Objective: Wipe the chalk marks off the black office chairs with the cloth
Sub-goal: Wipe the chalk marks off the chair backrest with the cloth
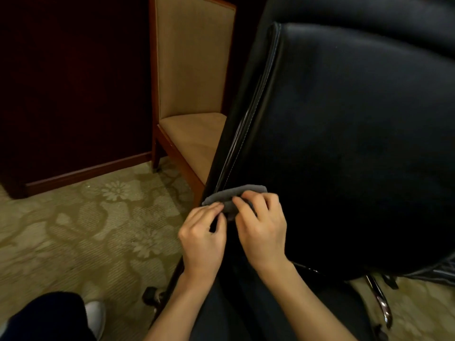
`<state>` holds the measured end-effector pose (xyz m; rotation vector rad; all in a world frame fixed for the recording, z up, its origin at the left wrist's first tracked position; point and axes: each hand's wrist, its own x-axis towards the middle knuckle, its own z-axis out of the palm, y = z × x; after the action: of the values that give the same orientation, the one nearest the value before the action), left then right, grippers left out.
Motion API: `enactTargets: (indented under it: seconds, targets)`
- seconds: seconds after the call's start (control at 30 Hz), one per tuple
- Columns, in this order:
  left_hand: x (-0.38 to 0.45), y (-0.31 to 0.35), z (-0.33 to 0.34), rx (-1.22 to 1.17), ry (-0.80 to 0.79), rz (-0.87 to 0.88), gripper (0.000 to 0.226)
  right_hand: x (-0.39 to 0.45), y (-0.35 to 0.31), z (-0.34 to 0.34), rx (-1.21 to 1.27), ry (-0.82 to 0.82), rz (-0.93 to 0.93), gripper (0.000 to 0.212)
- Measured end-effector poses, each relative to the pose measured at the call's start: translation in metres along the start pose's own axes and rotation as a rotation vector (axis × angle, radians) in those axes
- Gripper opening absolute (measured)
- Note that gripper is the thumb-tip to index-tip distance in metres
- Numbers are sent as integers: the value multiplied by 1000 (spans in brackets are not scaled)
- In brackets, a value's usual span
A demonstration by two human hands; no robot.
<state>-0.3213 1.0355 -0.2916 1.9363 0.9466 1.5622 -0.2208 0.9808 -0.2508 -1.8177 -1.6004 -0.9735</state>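
Item, lower centre of frame: grey cloth being pinched by left hand and right hand against the black office chair seam; best folding it tight and rubbing along the stitching.

1. The office chair fills the right side, its back toward us.
2. A cloth lies on its left edge, under both hands: left hand, right hand.
3. A wooden chair stands left of it, behind.
4. A cabinet stands farther left.
5. A shoe rests on the carpet, near left.
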Motion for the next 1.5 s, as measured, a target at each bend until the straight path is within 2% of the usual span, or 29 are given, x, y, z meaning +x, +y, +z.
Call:
enactTargets:
  seconds: [0.13,0.23,0.43,0.6,0.77,0.83,0.93,1.03,1.1,1.2,1.3,1.4,1.5]
  targets:
    - [29,30,-1,-66,82,42,19,40,5,-19,9,120,5,29]
    - [49,47,3,-106,136,22,18,69,9,-27,-33,156,43,22]
    - [16,11,7,-38,106,48,17,19,4,0,-3,127,75,26]
    - [-15,-13,3,11,-12,-60,24,-19,-11,11,3,-34,64,33]
    - [12,16,0,-66,126,3,16,20,-8,-10,30,142,101,25]
    - [14,23,4,-94,157,-7,16,30,-7,-11,-7,164,106,22]
    - [0,6,10,-85,123,1,17,10,-5,2,-25,105,92,25]
    - [-26,-25,10,-25,38,-29,20,-27,-9,17,-27,-37,84,13]
    - [-43,-38,6,2,-21,-50,21,-49,-15,23,-7,-126,134,13]
    - [-57,-51,1,-15,-58,-26,19,-69,-24,29,29,-156,259,19]
    - [-58,-54,-8,-32,-27,6,16,-72,-36,25,74,-96,272,18]
    - [-41,-37,-11,-97,100,-29,14,-44,-42,10,111,50,168,14]
    - [-28,-19,-3,-178,189,-123,15,-12,-37,2,11,99,62,16]
